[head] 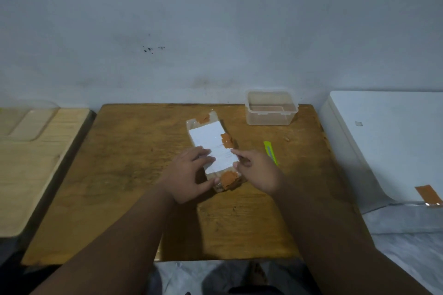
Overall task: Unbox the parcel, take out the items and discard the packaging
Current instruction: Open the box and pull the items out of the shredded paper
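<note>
A flat parcel [208, 137] wrapped in clear plastic, with a white label and patches of brown tape, lies on the wooden table [134, 175]. My left hand [189, 175] rests on its near left side, fingers spread over the label and thumb at the near end. My right hand [257, 170] touches the parcel's right edge, index finger pointing at the tape and thumb pressed to the wrap. A yellow-green box cutter [270, 151] lies on the table just right of my right hand.
An open clear plastic container [271, 117] stands at the table's far right. A white box [388, 141] with a strip of brown tape [429, 195] sits to the right. A lighter wooden board [31, 165] lies to the left. The wall is close behind.
</note>
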